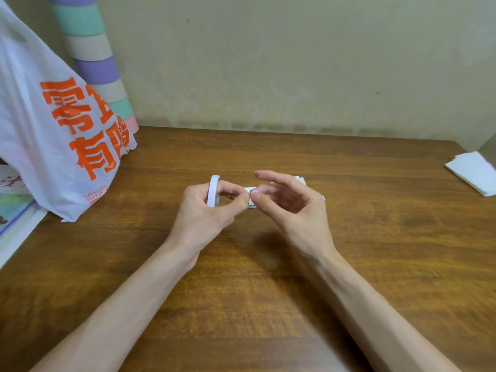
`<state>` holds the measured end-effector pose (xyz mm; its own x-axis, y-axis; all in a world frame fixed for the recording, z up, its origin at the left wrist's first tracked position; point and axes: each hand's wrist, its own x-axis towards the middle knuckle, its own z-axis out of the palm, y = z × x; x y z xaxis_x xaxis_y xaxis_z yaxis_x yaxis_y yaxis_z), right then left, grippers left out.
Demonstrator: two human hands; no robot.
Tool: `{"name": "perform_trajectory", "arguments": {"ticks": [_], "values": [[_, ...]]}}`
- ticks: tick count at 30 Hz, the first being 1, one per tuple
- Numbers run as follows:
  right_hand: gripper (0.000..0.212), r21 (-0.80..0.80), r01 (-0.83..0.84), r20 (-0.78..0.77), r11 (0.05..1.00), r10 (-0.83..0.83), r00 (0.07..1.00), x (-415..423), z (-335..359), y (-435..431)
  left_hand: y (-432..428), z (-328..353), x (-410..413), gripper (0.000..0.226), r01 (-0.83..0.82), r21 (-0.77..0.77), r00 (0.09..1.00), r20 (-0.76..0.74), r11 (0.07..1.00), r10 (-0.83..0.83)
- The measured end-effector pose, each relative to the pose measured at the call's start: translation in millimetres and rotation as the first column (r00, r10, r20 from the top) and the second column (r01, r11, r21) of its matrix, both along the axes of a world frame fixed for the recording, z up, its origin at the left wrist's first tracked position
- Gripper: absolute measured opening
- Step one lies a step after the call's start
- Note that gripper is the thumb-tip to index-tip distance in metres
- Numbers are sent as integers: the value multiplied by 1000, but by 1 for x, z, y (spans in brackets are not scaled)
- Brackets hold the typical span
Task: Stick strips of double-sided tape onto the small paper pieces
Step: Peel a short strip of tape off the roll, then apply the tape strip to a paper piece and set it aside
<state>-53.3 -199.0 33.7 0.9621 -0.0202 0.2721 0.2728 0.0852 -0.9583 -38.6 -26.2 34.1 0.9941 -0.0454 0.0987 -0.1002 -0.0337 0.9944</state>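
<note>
The left hand (pixel 206 208) has its grip clamped on the tape roll (pixel 213 187), held upright over the small paper pieces (pixel 302 180) lying on the surface (pixel 375 237). The right hand (pixel 292 202) brings its thumb to the roll (whether its grip has caught the loose end, I cannot tell). Best to peel slowly, keeping the strip straight.

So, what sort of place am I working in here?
Probably a home desk or craft corner rather than a workshop: a wooden table set against a plain wall, with a printed plastic bag and a pastel-striped tube standing in the corner.
</note>
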Motion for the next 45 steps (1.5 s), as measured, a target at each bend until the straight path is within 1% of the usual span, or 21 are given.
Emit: {"name": "perform_trajectory", "arguments": {"ticks": [3,4,5,6,8,10,12,15,19,22,25,27,28,29,31,32,34,36,38,42,45], "values": [[28,-11,64,5,998,-64,998,7,0,-9,-3,-1,-1,9,-43,-7,999,4,999,43],[26,-54,113,7,992,-113,994,10,0,-15,-3,-1,-1,9,-53,-3,999,6,999,53],[25,-143,182,26,973,-180,983,15,0,-23,-3,-1,-1,9,-60,3,998,8,998,60],[25,-275,262,58,925,-256,965,21,-2,-33,-2,-2,0,9,-66,7,998,11,998,66],[28,-533,393,139,750,-380,914,30,-6,-54,-1,-3,1,9,-71,7,997,8,997,71],[31,-699,417,141,581,-460,877,34,-6,-71,-1,-3,1,9,-67,19,998,8,998,67],[34,-798,378,111,470,-500,859,35,-4,-81,-2,-3,0,9,-64,34,998,12,997,63],[36,-853,355,120,382,-518,847,38,-6,-87,-2,-2,0,10,-65,31,998,17,997,64],[39,-861,378,152,340,-538,829,40,-7,-89,-2,-3,1,11,-83,19,996,18,996,83],[35,-848,413,181,333,-551,815,40,-9,-89,-1,-4,1,11,-86,24,996,26,996,85],[33,-818,428,180,384,-537,824,41,-10,-86,0,-5,2,11,-95,36,995,35,995,94],[34,-785,426,207,450,-457,865,40,-12,-79,0,-5,3,11,-112,42,993,38,993,111],[35,-781,416,235,466,-396,887,39,-15,-73,1,-6,3,11,-121,42,992,35,992,119],[37,-792,403,265,457,-337,903,38,-18,-68,1,-6,3,11,-127,41,992,32,991,126],[42,-830,407,314,381,-285,906,39,-24,-61,2,-6,4,12,-137,37,990,25,990,137],[45,-841,416,321,345,-302,898,40,-25,-61,3,-6,4,12,-143,32,990,23,989,142],[55,-855,419,292,306,-382,876,42,-24,-65,3,-6,5,12,-155,30,988,21,988,154],[65,-868,398,245,297,-441,863,41,-21,-70,3,-6,6,12,-160,30,987,19,987,159],[70,-872,390,226,295,-464,857,38,-18,-71,3,-7,6,13,-159,36,987,20,987,158],[64,-842,451,273,297,-486,830,38,-17,-72,4,-6,6,13,-157,42,987,21,987,157],[63,-838,458,287,296,-476,831,39,-19,-73,4,-6,6,14,-161,49,987,20,986,160]]}}
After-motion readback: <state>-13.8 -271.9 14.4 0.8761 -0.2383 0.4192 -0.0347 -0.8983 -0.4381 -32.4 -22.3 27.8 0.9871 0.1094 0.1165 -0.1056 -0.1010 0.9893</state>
